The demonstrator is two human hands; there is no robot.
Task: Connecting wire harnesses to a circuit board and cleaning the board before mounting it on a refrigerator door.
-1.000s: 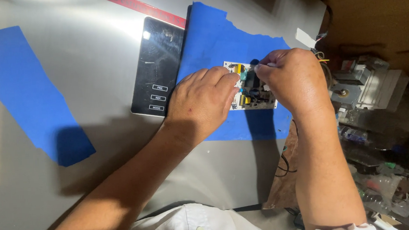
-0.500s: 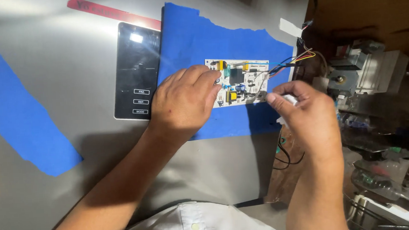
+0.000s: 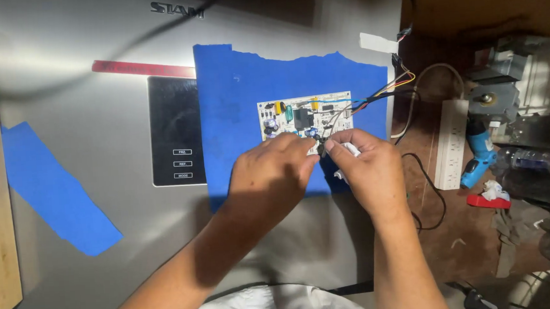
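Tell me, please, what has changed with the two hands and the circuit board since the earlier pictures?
The right hand, which was off the board's right edge holding a small white piece, has moved back left to the circuit board's lower edge, fingertips meeting the left hand. The left hand slid down, uncovering most of the board. The board, blue sheet and black panel lie as before.

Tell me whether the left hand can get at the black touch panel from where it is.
Probably yes. The left hand rests at the circuit board on the blue sheet; the black touch panel lies just beside it on the steel surface, uncovered, with nothing between.
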